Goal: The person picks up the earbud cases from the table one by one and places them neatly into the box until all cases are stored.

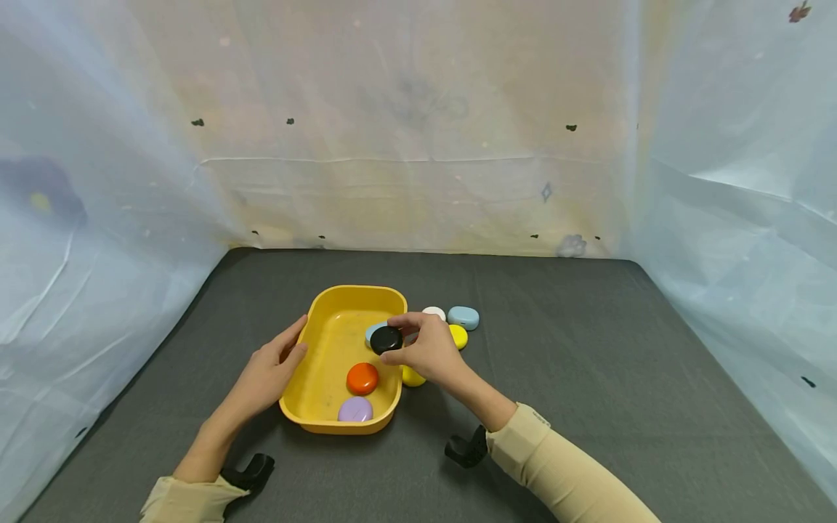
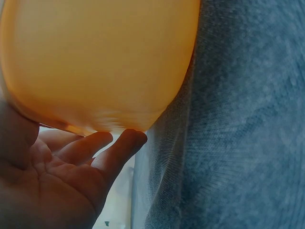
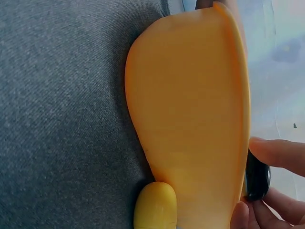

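Note:
My right hand (image 1: 428,347) pinches a glossy black rounded disc (image 1: 386,340) between thumb and fingers, at the right rim of a yellow plastic tub (image 1: 314,378). In the right wrist view the black disc (image 3: 258,177) shows edge-on just past the rim. An orange-red disc (image 1: 362,378), a lilac disc (image 1: 355,410) and a light blue piece (image 1: 375,333) lie inside the tub; the black disc partly covers the blue one. At the tub's left side, my left hand (image 1: 267,374) touches the wall with extended fingers, as the left wrist view shows from below.
Right of the tub, on the dark grey cloth (image 1: 575,363), lie a white piece (image 1: 434,313), a light blue rounded block (image 1: 463,317) and a yellow disc (image 1: 459,336). Another yellow piece (image 1: 413,376) sits against the tub's outer wall. Pale plastic sheets (image 1: 418,181) enclose the table.

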### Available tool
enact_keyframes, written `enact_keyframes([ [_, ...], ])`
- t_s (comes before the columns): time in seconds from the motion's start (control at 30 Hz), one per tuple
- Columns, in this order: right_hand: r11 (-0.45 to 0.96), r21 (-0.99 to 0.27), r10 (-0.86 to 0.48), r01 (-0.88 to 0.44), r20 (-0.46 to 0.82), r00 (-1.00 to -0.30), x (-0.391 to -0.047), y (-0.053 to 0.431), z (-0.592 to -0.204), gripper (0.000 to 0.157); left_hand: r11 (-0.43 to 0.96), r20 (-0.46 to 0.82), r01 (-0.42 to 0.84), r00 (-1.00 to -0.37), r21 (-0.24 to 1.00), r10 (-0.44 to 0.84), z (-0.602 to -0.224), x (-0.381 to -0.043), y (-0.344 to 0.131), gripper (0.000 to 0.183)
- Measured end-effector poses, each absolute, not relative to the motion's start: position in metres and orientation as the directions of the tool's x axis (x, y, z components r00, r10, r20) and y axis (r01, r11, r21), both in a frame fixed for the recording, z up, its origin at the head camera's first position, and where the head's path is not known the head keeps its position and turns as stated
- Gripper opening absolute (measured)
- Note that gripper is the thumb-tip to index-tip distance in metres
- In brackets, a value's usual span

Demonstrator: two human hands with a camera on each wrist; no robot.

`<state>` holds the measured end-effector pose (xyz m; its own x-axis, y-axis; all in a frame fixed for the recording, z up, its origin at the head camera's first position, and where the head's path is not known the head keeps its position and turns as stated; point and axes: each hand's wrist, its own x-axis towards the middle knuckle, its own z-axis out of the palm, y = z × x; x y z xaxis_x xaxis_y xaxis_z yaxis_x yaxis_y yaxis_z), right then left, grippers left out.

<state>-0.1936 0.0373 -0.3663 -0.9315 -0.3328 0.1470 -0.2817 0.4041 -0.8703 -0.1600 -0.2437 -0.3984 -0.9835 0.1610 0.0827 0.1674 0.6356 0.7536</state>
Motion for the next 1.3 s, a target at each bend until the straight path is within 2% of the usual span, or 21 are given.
enact_keyframes([
  [0.23,0.419,-0.849,-0.339,-0.321,0.182,-0.923,-0.193,0.038,-0.369,0.05,0.64,0.075,0.154,-0.986,0.753,0.15,-0.397,-0.16,-0.243,0.057],
  [0.57,0.331,-0.92,-0.183,-0.21,0.156,-0.971,-0.197,0.058,-0.361,0.033,0.644,0.083,0.164,-0.984,0.747,0.155,-0.4,-0.161,-0.245,0.057],
  [0.83,0.21,-0.97,-0.073,-0.12,0.107,-0.992,-0.198,0.076,-0.361,0.028,0.644,0.085,0.166,-0.984,0.746,0.155,-0.401,-0.162,-0.245,0.057],
  [1.03,0.147,-0.989,-0.065,-0.017,0.008,-0.998,-0.193,0.083,-0.366,0.03,0.643,0.079,0.159,-0.985,0.75,0.152,-0.401,-0.162,-0.245,0.057],
  [1.3,0.185,-0.983,-0.094,-0.015,-0.002,-0.996,-0.186,0.083,-0.38,0.029,0.637,0.079,0.158,-0.985,0.755,0.151,-0.401,-0.163,-0.245,0.057],
])
